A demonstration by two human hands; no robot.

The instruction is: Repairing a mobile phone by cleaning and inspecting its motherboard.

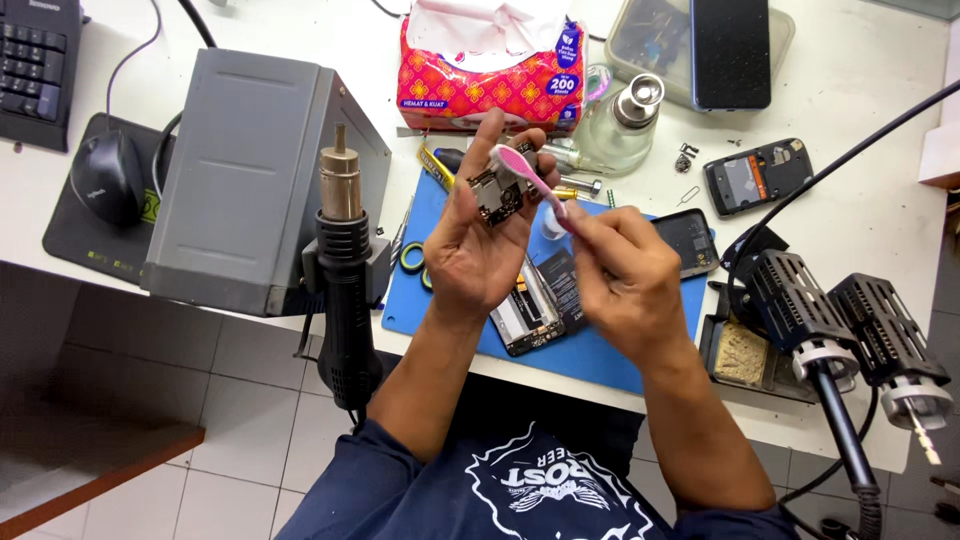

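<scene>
The small circuit board [497,195] looks light, thin and stiff, and I judge it fragile; its face is crowded with tiny parts and metal shields, so the safe hold is by its bare edges, which is about how it sits now; it is raised above the far edge of the blue work mat [640,355], not resting on the desk [860,110] at all. The left hand [480,240] has it pinched; thumb on one side, fingertips curled over the other, palm turned up toward the person; the grip looks narrow and firm rather than squeezed. The pink toothbrush [527,176] should handle easily too; light plastic, slightly springy, soft at the bristles; it wants holding low on the handle, and the right hand [625,285] does that, fingers closed round the lower end while the head lies against the board's upper edge; I cannot tell whether the bristles press or only touch.

Beneath the hands, on the mat, lies an opened phone body [530,315]; a hot-air handpiece [345,260] stands in its holder at the mat's left edge, beside a grey station box [250,170]; a glass bottle with a metal pump top [625,125] and a pack of tissues [490,70] sit toward the desk's far edge.
</scene>
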